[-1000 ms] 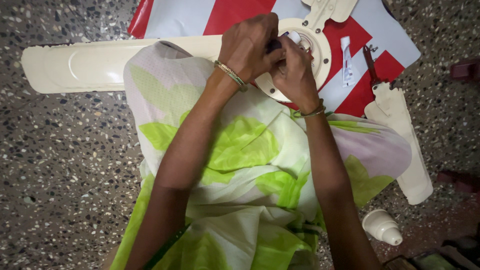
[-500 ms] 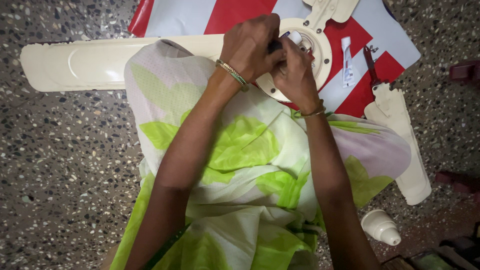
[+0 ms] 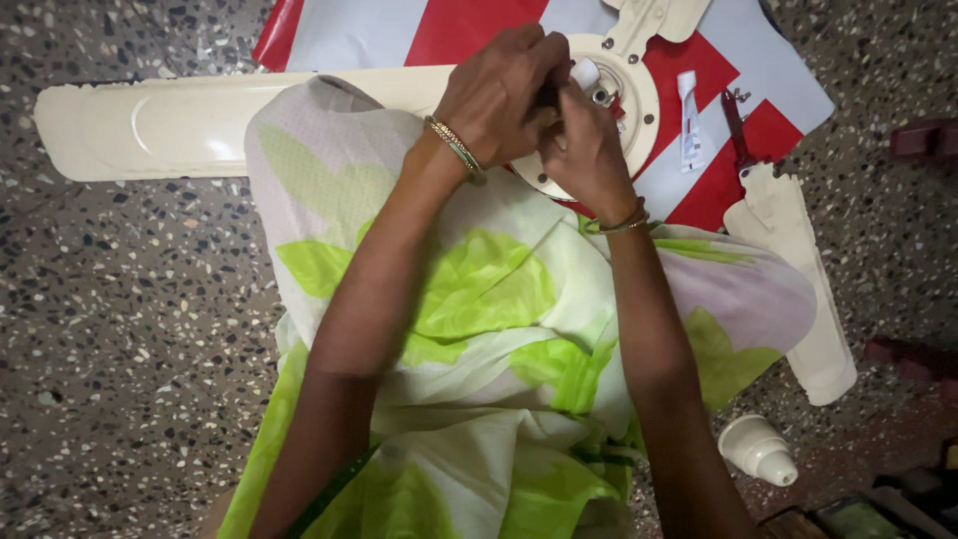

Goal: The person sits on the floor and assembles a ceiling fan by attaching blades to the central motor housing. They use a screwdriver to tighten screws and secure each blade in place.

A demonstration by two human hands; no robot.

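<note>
My left hand (image 3: 499, 95) and my right hand (image 3: 584, 150) meet over the round cream hub of a ceiling fan (image 3: 639, 110) that lies on a red and white sheet (image 3: 469, 25). The fingers of both hands are curled together around a small white part (image 3: 585, 72) at the hub's centre. A dark bit shows between the palms; I cannot tell what it is. Both wrists wear thin bangles. One long cream fan blade (image 3: 150, 125) runs out to the left from under my left hand.
A loose cream blade (image 3: 798, 289) lies at the right on the speckled stone floor (image 3: 120, 349). A red-handled tool (image 3: 736, 120) and a small white tube (image 3: 689, 120) rest on the sheet. A cream cone-shaped cover (image 3: 758, 449) lies near my right knee. Green and white cloth (image 3: 479, 299) covers my lap.
Both hands stay pressed together over the hub. The fingers have shifted only slightly around the small white part.
</note>
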